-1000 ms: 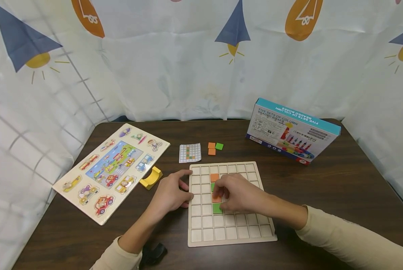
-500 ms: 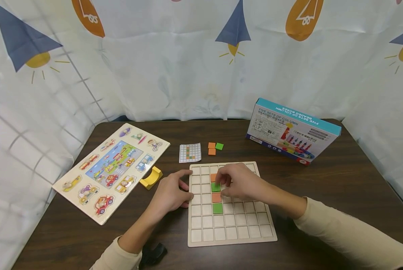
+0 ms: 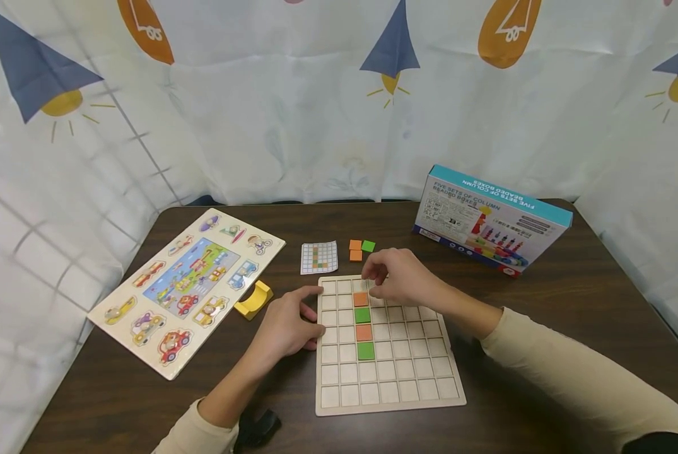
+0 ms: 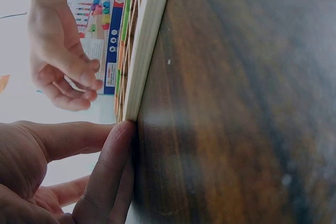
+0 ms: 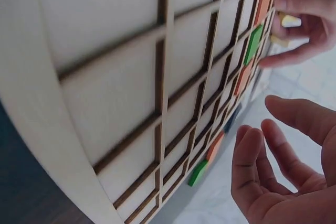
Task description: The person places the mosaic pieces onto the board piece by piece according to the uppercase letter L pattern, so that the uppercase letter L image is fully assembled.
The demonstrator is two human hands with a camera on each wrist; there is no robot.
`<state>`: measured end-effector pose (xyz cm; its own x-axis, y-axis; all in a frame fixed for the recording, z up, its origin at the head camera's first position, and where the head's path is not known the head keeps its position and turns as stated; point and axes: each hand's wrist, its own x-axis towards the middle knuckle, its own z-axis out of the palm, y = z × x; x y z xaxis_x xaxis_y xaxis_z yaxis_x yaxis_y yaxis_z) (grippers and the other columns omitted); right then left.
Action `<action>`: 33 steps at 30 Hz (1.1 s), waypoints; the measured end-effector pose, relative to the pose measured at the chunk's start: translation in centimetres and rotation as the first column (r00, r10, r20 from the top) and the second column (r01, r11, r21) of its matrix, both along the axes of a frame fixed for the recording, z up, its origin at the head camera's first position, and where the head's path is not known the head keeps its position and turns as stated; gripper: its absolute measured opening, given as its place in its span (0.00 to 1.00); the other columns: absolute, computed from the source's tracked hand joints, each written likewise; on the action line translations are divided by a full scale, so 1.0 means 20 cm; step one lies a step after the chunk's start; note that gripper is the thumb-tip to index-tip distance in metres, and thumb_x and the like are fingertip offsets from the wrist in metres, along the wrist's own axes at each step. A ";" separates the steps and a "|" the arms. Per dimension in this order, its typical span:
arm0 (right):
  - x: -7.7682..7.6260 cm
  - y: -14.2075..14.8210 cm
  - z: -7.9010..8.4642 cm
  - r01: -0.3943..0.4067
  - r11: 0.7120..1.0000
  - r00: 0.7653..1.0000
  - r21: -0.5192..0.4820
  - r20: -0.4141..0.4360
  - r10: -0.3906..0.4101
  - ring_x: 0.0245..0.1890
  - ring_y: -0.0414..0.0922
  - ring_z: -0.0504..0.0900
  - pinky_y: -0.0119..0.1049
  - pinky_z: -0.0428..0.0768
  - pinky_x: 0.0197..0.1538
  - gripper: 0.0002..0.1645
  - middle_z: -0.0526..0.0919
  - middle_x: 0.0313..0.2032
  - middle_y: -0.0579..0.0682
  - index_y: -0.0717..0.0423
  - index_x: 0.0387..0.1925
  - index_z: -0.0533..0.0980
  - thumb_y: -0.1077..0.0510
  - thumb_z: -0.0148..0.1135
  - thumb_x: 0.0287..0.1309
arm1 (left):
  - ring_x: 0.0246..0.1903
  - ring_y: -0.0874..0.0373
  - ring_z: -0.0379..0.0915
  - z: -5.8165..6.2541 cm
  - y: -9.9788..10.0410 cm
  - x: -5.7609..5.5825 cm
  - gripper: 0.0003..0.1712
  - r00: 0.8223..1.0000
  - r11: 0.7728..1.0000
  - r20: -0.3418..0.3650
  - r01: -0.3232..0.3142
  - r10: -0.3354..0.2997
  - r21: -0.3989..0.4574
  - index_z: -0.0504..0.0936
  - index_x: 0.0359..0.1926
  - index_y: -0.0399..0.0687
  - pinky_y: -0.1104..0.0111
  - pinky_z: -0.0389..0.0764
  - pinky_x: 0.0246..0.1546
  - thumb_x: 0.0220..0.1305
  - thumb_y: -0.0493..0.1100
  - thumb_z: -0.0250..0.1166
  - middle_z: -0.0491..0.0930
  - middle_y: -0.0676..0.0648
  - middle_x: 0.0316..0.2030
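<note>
A wooden grid board [image 3: 415, 392] lies on the dark table. One of its columns holds, from the far end, an orange tile [image 3: 360, 299], a green tile [image 3: 362, 315], another orange tile [image 3: 364, 333] and another green tile [image 3: 366, 351]. My left hand [image 3: 284, 325] rests at the board's left edge; in the left wrist view its fingertips [image 4: 123, 129] touch the side. Over the board's far part hovers my right hand [image 3: 403, 277], fingers loosely bent and nothing between them in the right wrist view. Just beyond the board lie two loose orange tiles [image 3: 356, 255] and a green tile [image 3: 368, 246].
A small printed pattern card [image 3: 318, 257] lies behind the board. To the left are a vehicle picture puzzle [image 3: 191, 284] and a yellow curved block [image 3: 254, 299]. A toy box [image 3: 492, 221] stands at the back right. Near the front is a black object [image 3: 258, 430].
My right hand has moved away from me, from over the tile column to the board's far edge, uncovering the tiles. The left hand has stayed at the board's edge.
</note>
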<state>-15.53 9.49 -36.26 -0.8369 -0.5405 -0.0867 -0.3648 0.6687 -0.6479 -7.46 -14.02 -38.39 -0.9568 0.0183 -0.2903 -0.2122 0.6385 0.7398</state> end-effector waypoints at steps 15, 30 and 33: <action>-0.22 -0.05 -0.05 0.079 0.997 0.996 -0.009 -0.038 -0.079 0.36 0.43 0.84 0.40 0.84 0.48 0.11 0.88 0.37 0.50 0.57 0.41 0.85 0.64 0.75 0.55 | 0.16 0.59 0.81 0.00 0.00 0.00 0.41 1.000 1.000 0.005 0.001 -0.001 -0.001 0.76 0.70 0.47 0.68 0.86 0.19 0.53 0.31 0.76 0.81 0.44 0.33; -0.32 -0.11 -0.08 0.103 0.993 0.994 0.063 -0.027 -0.101 0.42 0.47 0.84 0.41 0.85 0.50 0.12 0.88 0.39 0.51 0.57 0.42 0.85 0.62 0.76 0.55 | 0.17 0.58 0.80 -0.01 0.00 0.00 0.41 1.000 1.000 0.014 -0.006 0.006 -0.001 0.76 0.70 0.48 0.68 0.86 0.20 0.53 0.31 0.77 0.81 0.44 0.33; -0.33 -0.11 -0.08 0.108 0.991 0.994 0.078 -0.025 -0.106 0.42 0.47 0.83 0.41 0.84 0.50 0.12 0.87 0.39 0.51 0.56 0.43 0.85 0.62 0.76 0.55 | 0.16 0.58 0.80 -0.01 0.00 0.00 0.41 1.000 1.000 0.012 -0.008 0.008 -0.002 0.76 0.70 0.48 0.68 0.86 0.19 0.53 0.31 0.77 0.81 0.44 0.33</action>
<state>-22.06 7.22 -37.87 -0.8917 -0.4397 -0.1073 -0.3012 0.7534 -0.5845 -7.47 -13.99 -38.50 -0.9533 0.0102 -0.3020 -0.2262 0.6385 0.7356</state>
